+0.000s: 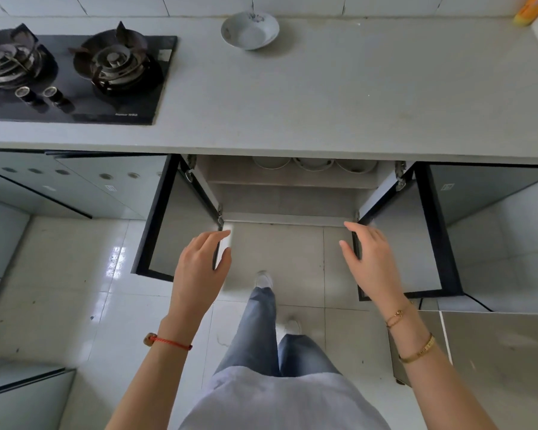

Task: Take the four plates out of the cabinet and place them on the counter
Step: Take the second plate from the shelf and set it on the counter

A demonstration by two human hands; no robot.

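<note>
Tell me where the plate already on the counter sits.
In the head view the plate rests at the back of the counter, near the tiled wall, to the right of the gas stove, above the open cabinet.

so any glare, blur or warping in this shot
Head view: glare patch on the floor tiles beside the left door; counter edge bows from wide-angle distortion; forward shoe is motion-blurred; plates sit dim in cabinet shadow.
</note>
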